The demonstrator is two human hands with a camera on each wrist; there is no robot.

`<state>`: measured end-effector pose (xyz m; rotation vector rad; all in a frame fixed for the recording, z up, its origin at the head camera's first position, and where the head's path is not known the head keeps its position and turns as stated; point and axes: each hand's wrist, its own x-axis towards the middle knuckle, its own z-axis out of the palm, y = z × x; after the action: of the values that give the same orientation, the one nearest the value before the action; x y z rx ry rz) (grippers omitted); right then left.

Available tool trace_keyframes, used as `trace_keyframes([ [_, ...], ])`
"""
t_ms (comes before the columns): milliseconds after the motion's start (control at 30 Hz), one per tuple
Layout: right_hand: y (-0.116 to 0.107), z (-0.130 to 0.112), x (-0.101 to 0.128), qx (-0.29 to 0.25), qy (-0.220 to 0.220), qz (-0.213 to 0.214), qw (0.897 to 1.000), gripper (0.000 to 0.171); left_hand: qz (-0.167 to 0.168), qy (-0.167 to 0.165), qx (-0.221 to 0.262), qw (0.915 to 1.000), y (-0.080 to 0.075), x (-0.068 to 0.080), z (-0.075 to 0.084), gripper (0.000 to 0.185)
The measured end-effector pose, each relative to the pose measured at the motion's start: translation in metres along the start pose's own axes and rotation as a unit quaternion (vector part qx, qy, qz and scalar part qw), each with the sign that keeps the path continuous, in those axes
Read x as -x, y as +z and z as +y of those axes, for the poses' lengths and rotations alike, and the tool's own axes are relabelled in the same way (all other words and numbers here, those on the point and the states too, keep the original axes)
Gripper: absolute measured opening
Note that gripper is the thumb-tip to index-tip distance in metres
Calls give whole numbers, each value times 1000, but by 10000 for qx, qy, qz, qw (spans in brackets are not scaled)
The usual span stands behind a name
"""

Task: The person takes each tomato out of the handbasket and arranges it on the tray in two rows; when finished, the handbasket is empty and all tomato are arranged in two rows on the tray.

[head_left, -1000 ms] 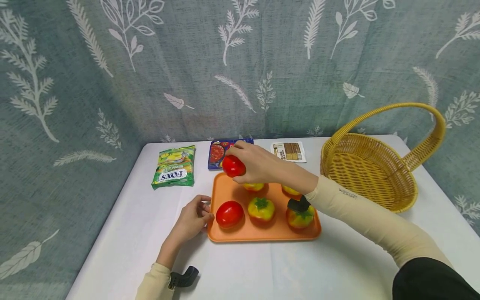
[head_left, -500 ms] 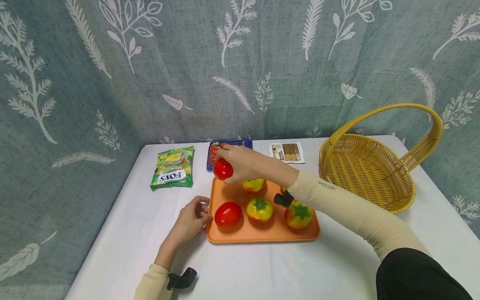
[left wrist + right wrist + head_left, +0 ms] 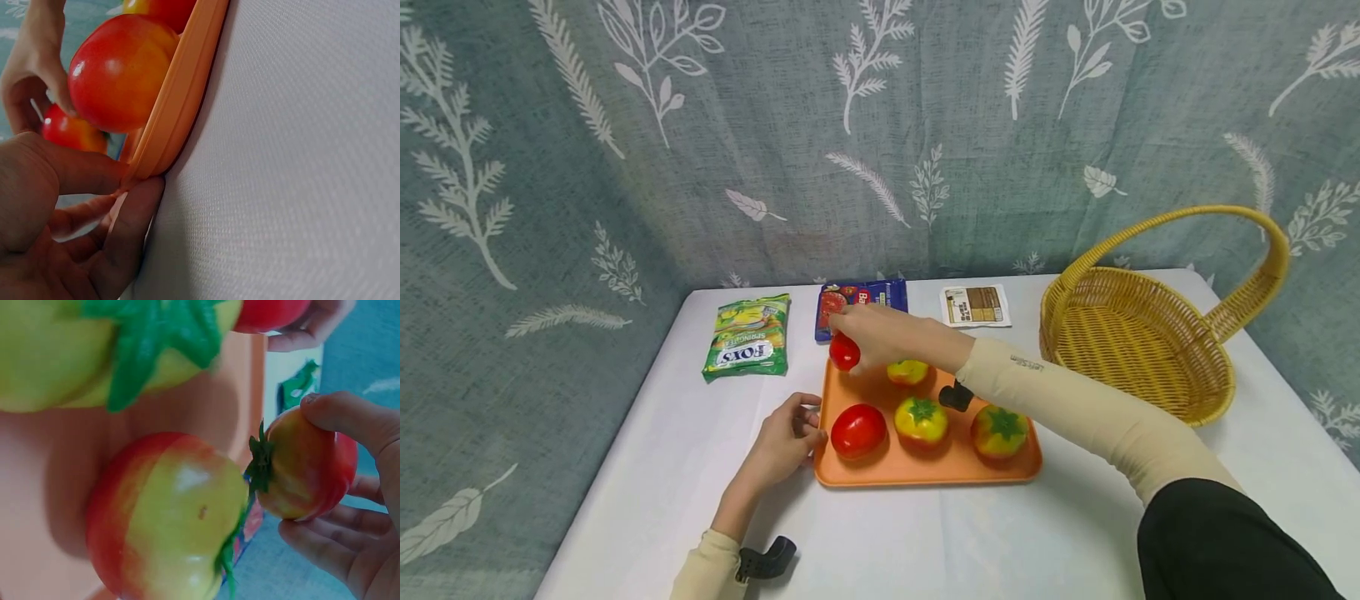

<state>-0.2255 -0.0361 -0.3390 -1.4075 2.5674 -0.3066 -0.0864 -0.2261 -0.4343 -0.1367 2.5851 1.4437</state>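
My right hand (image 3: 880, 333) grips an artificial tomato (image 3: 844, 353) over the back left corner of the orange tray (image 3: 925, 475). In the right wrist view this tomato (image 3: 306, 465) sits between thumb and fingers, its green leafy top facing the tray. My left hand (image 3: 782, 442) pinches the tray's left rim; in the left wrist view the thumb lies above the rim (image 3: 178, 100) and fingers below it. A red-sided tomato (image 3: 859, 431) lies beside that hand. More tomatoes rest on the tray, at front middle (image 3: 921, 422), front right (image 3: 1000, 432) and back (image 3: 907, 372). My right forearm covers the tray's back right.
A yellow wicker basket (image 3: 1127, 342) with a tall handle stands at the right. Along the back lie a blue food packet (image 3: 880, 293), partly behind my right hand, and a small white-and-brown packet (image 3: 976, 306). A green candy bag (image 3: 747, 336) lies at the left.
My right hand has moved left and slightly lower with the tomato, from above the tray's inside to its back left corner. The left hand has stayed on the tray rim.
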Motion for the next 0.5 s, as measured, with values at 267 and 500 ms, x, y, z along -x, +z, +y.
trace_keyframes([
  [267,15,-1,-8,181,45,-400,9990,67,-8,-80,-34,10000,1,1,2,46],
  [500,21,-4,-9,310,73,-426,9986,73,1,-54,-50,10000,1,1,1,47],
])
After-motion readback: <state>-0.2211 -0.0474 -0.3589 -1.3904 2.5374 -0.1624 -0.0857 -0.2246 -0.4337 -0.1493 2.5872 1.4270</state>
